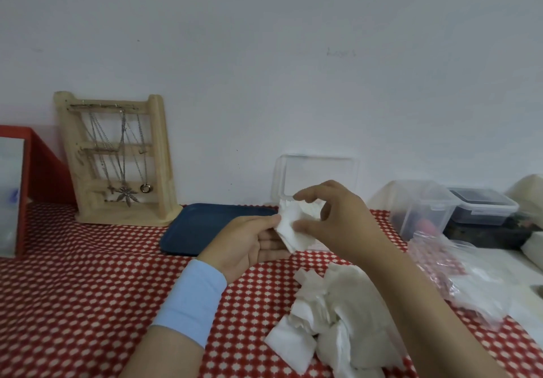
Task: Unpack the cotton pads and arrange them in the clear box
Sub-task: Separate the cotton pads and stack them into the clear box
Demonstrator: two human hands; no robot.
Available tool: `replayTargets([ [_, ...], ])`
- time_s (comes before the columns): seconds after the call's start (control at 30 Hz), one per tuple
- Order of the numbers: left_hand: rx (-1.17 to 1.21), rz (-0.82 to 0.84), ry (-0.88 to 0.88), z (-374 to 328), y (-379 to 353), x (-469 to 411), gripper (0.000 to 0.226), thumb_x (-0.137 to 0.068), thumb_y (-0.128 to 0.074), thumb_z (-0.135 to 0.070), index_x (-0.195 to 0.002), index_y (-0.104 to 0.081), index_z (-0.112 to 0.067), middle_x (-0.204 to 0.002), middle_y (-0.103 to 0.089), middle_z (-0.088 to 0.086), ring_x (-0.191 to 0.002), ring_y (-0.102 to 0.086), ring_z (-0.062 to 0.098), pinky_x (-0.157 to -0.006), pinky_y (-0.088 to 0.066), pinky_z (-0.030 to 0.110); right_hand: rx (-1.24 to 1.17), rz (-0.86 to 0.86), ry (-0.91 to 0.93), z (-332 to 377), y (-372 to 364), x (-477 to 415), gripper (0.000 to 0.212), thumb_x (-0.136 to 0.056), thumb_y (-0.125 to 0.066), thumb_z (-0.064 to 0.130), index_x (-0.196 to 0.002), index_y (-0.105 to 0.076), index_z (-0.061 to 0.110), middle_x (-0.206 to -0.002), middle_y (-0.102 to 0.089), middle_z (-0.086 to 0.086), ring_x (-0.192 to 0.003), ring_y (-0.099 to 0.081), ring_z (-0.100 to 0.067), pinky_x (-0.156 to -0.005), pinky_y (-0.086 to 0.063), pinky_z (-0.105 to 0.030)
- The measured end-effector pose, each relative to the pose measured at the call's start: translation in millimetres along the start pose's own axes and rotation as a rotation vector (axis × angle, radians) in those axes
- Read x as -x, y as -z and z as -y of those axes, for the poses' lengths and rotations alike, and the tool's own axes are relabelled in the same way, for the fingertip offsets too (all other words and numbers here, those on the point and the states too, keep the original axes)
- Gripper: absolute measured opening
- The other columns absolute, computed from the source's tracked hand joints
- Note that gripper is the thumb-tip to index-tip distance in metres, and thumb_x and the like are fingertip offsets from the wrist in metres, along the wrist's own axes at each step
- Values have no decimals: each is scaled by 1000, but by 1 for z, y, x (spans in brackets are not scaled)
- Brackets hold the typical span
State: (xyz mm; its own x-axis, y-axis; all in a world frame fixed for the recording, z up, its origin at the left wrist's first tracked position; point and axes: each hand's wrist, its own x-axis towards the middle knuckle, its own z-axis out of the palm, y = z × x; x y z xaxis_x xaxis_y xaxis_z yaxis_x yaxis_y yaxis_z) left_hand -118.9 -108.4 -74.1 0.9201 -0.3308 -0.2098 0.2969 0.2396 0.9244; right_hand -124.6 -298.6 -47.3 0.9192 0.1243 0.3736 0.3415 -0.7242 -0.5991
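Note:
My left hand holds a small stack of white square cotton pads between thumb and fingers, palm turned up. My right hand pinches the same stack from the right side with thumb and forefinger. Just behind both hands stands the clear box with its lid raised against the wall; its lower part is hidden by my hands. A loose heap of white cotton pads lies on the red dotted cloth under my right forearm. The crumpled clear wrapper lies to the right.
A dark blue tray sits left of the box. A wooden jewellery stand with chains leans on the wall. A red-framed object is far left. Clear lidded containers and a dark one stand at the right.

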Motion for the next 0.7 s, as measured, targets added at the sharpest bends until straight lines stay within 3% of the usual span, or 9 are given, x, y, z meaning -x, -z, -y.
replayTargets([
  [0.2,107,45,59,-4,2,2,35,-100,-59,-22,-123,-65,3,-113,-73,26,-97,-75,32,-80,-64,36,-104,-107,75,-1,-4,-1,15,-83,-81,25,-89,-80,38,-92,-69,21,-72,-60,-3,-73,-55,-32],
  [0.27,145,45,55,-4,2,2,34,-99,-59,-21,-122,-65,4,-111,-74,26,-92,-76,31,-73,-65,35,-151,-151,46,-1,-6,-1,16,-84,-80,23,-87,-81,39,-89,-73,22,-73,-63,-3,-75,-57,-34],
  [0.4,171,18,33,-2,1,-2,33,-101,-56,-19,-123,-65,3,-110,-74,24,-90,-77,29,-68,-64,33,-259,-191,-68,-2,-7,-2,18,-85,-78,21,-85,-81,39,-86,-76,22,-69,-66,2,-76,-58,-30],
  [0.53,152,-32,13,-2,2,-2,29,-102,-57,-18,-121,-65,1,-106,-76,21,-86,-78,26,-65,-63,31,-292,-221,-135,-6,2,-5,21,-89,-74,20,-78,-75,38,-75,-72,20,-58,-60,5,-60,-45,-19],
  [0.63,94,-55,-2,-1,3,-1,29,-102,-58,-19,-122,-65,0,-106,-76,21,-90,-77,27,-66,-63,31,-393,-280,-163,-6,11,-6,17,-91,-72,17,-87,-75,33,-75,-72,12,-59,-60,-4,-57,-44,-19],
  [0.7,57,-60,-5,-1,3,-1,31,-102,-59,-19,-124,-65,0,-109,-76,22,-95,-76,29,-71,-64,33,-553,-210,-183,-2,16,-5,11,-91,-73,15,-96,-78,24,-67,-70,4,-53,-57,-9,-49,-43,-21],
])
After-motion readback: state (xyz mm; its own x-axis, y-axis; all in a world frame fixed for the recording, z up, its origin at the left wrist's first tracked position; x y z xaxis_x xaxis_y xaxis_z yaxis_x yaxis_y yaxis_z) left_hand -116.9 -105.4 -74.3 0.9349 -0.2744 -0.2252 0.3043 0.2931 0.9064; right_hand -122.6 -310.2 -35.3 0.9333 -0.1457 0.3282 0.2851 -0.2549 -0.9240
